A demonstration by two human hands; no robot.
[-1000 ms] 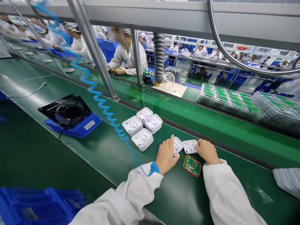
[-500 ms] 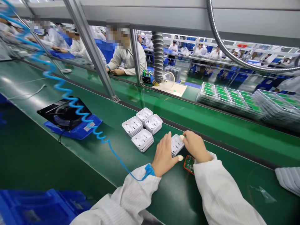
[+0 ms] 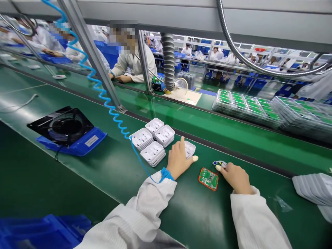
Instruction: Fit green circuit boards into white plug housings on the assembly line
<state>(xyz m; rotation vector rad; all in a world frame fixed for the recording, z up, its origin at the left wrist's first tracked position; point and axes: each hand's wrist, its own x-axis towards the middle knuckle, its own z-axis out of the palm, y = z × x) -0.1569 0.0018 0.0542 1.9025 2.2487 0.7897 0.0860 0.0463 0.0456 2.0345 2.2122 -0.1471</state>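
Note:
My left hand (image 3: 179, 159) lies beside a small stack of white plastic cases (image 3: 190, 149), its fingers stretched out and its thumb spread away. The fingers cover the stack's left side, so I cannot tell if they touch it. My right hand (image 3: 238, 176) pinches a small curved white-and-blue part (image 3: 220, 164), partly hidden by the thumb. Just left of that hand, a green circuit board (image 3: 209, 178) with an orange rim rests on the green work surface (image 3: 192, 214). Several stacks of white cases (image 3: 153, 152) stand together left of my left hand. Finger cots cover both thumb tips.
A black fan (image 3: 67, 125) lies on a blue bin (image 3: 90, 141) at left. A coiled blue cord (image 3: 111, 110) runs to my left wrist strap. Nested white shells (image 3: 311, 188) sit at right, near a scrap of clear plastic (image 3: 283, 204). Trays of green boards (image 3: 243, 105) stand behind.
My right hand has moved right from the single case stack and now pinches the small part. The circuit board is more fully uncovered. My left hand stays by the stack; the view has shifted slightly.

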